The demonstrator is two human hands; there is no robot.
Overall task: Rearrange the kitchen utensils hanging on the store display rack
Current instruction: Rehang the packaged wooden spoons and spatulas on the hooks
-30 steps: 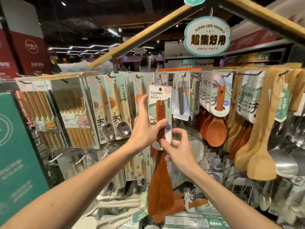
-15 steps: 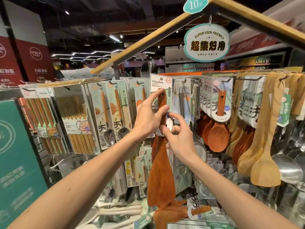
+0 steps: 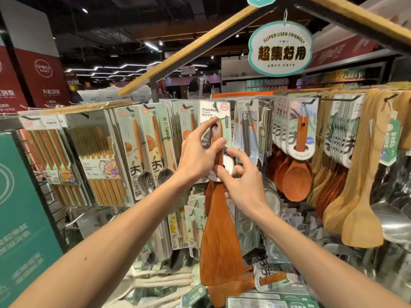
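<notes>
A dark wooden turner (image 3: 220, 236) with a white card label (image 3: 214, 111) reading "Wooden Turner" hangs at the middle of the display rack, its card at a black hook (image 3: 215, 105). My left hand (image 3: 196, 155) grips the turner's handle, thumb across the front and forefinger near the handle's hole. My right hand (image 3: 241, 181) pinches the lower edge of the card and the handle from the right. The blade hangs straight down below both hands.
Packs of chopsticks (image 3: 100, 161) and carded spoons (image 3: 142, 152) hang to the left. Red-brown wooden spoons (image 3: 297, 172), pale wooden spatulas (image 3: 360, 196) and steel ladles (image 3: 391, 221) hang to the right. Another dark turner (image 3: 235, 285) lies below. A round sign (image 3: 280, 48) hangs overhead.
Both hands have lifted the turner from lower in front of the rack up to the top row, so its card now sits at the hook. The grip is the same.
</notes>
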